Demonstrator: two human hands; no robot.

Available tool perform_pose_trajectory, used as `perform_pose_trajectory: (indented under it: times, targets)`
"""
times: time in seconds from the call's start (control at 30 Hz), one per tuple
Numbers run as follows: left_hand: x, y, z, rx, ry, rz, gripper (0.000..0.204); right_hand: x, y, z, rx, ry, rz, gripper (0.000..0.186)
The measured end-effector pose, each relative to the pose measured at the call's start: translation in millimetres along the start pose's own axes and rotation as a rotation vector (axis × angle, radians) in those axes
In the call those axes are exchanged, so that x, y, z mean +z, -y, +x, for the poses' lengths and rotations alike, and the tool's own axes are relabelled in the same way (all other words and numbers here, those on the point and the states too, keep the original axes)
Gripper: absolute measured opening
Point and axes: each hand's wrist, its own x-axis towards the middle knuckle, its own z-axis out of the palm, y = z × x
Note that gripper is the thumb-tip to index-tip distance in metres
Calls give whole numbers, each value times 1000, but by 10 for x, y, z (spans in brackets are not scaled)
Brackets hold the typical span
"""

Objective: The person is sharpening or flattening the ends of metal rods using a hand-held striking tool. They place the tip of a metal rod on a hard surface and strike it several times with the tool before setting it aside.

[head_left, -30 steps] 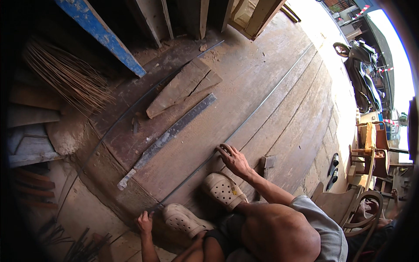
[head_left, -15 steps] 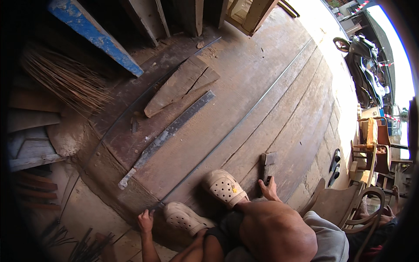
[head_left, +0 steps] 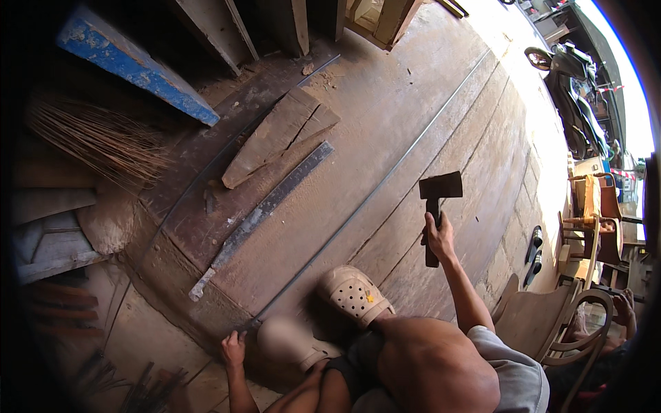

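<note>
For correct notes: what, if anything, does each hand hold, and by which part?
Right hand: the hammer, by its handle. Left hand: near the rod end; hold unclear.

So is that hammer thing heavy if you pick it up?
Probably top-heavy: the hammer-like tool has a broad, blocky head on a slim handle. With its head at one end, it might tip if held loosely. The handle looks straight, so likely stiff.
</note>
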Motion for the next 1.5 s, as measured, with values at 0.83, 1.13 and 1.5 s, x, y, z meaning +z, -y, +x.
perform_pose_trajectory:
  times: [0.83, 1.13, 1.5]
  targets:
    - [-283, -245, 132, 10, 192, -252, 38, 505, 100, 981, -369, -157, -526, 32]
    - [-214, -205, 131, -28, 245, -183, 34, 279, 127, 990, -394, -266, -439, 32]
    - [-27, 440, -300, -84, 106, -42, 51, 257, -328, -421, -68, -42, -412, 35]
